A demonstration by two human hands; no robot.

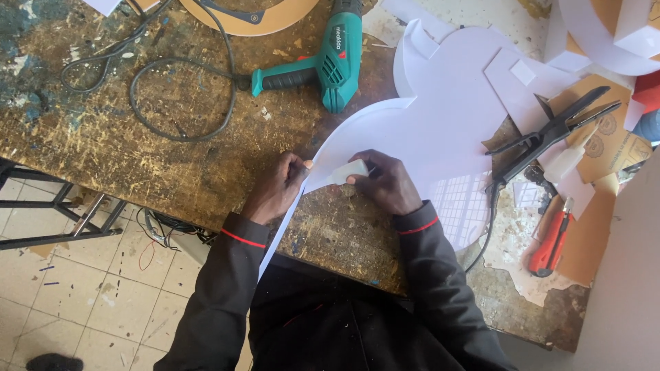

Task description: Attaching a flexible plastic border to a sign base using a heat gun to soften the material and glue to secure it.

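Note:
A large white curved plastic sheet (440, 117) lies flat on the worn wooden workbench (103, 137). A thin white strip (278, 233) stands along its near edge and trails down over the bench's front. My left hand (278, 187) pinches this strip against the sheet's edge. Just to the right of it, my right hand (385, 180) holds a small whitish bottle (347, 172) with its tip at the same edge. Both sleeves are dark with a red band.
A teal power drill (330, 58) with a looping grey cable (179, 103) lies behind my hands. At the right are black shears (550, 134), a small glue bottle (567, 161), a red utility knife (553, 240), cardboard and white offcuts. Tiled floor and a metal frame are at the left.

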